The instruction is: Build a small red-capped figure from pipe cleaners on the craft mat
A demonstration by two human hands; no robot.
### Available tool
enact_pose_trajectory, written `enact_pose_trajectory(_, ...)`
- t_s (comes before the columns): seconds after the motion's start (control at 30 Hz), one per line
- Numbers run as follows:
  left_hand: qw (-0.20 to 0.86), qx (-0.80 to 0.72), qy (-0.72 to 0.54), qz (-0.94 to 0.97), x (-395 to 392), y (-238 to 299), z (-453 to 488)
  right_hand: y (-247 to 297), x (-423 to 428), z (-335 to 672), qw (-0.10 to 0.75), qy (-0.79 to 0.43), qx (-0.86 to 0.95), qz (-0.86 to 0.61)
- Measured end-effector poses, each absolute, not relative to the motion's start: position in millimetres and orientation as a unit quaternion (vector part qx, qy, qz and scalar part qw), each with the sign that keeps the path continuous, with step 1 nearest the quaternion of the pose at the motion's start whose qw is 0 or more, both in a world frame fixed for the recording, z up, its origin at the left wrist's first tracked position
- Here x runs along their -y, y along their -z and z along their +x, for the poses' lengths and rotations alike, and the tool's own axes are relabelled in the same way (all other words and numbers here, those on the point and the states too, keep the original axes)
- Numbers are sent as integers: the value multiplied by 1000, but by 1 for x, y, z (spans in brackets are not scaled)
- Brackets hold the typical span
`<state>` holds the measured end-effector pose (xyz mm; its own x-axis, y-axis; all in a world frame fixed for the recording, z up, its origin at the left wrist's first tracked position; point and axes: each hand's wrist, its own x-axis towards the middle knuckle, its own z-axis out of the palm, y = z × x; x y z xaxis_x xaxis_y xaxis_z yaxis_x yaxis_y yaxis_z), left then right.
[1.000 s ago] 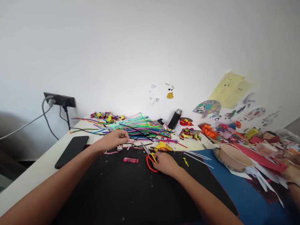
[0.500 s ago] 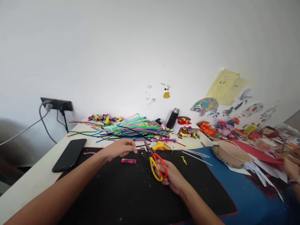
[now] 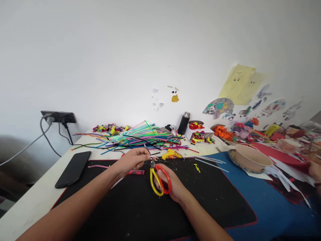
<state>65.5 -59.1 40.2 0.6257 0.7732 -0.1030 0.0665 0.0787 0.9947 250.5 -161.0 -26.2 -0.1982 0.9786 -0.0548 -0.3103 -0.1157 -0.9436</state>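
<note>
My right hand [image 3: 173,182] is closed round the scissors [image 3: 160,182], which have one yellow and one red handle. Their blades point up and away, right at the fingertips of my left hand [image 3: 134,160]. Those fingers are pinched together; whatever they hold is too small to make out. Under the left hand lies a small pinkish-red case [image 3: 137,172], partly covered by it. A pink pipe cleaner [image 3: 99,166] rests on the black mat [image 3: 130,207] to the left. Beyond the scissors lies a yellow glue gun [image 3: 172,154].
A heap of colourful pipe cleaners [image 3: 140,138] lies along the wall. A phone [image 3: 73,169] is on the left, a black flask [image 3: 184,123] at the back. Clear glue sticks [image 3: 212,164] and a round beige basket [image 3: 253,159] lie to the right, near another person's hand [image 3: 314,172].
The scissors have moved left in my right hand, so the blades now meet my left fingertips. My left hand now partly covers the pinkish-red case. The view has shifted slightly.
</note>
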Motion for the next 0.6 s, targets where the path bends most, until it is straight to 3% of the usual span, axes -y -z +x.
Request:
enact_pose_trajectory(0.2,625,-346,-277,642,54,-45,67,24,145,233,511,-655,440,-340)
enact_pose_trajectory(0.43,398,-445,-358,718,11,-57,36,34,125,230,539,-660,401,-336)
enact_pose_trajectory(0.6,327,-440,-392,739,-16,-51,27,22,107,224,542,-648,414,-338)
